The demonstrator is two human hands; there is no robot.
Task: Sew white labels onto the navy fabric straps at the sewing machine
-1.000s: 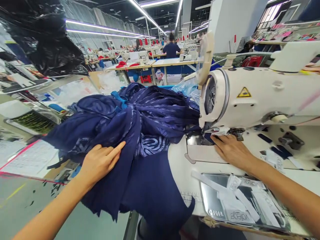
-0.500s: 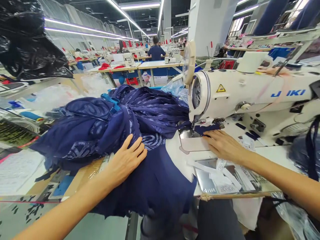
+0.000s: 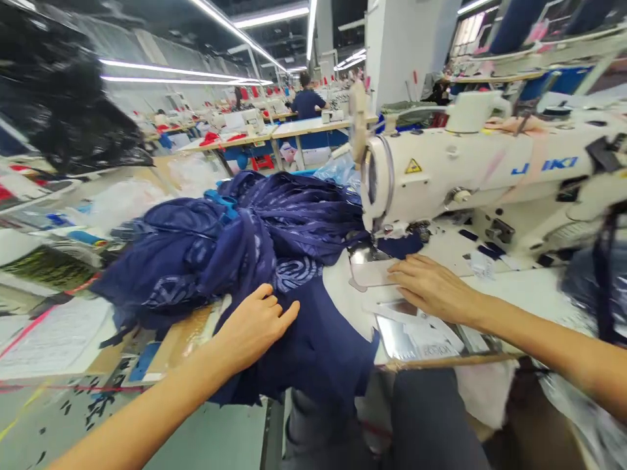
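A navy garment with pale curved patterning lies bunched left of the sewing machine and hangs over the table's front edge. My left hand rests on it, palm down, fingers bent and thumb apart. Beside the metal needle plate, my right hand lies low with fingers extended. Its fingertips are close to a small navy cloth piece under the machine head; whether they touch it I cannot tell. The garment's far folds reach the presser foot area.
White printed labels lie on a shiny plate near the front edge. A blue thread cone and printed paper are at left. A black plastic bag hangs upper left. A person sits farther back among other machines.
My left hand's fingers have bent and drawn back slightly toward me across the garment. My right hand has pulled slightly away from the small navy piece. The view has shifted a little.
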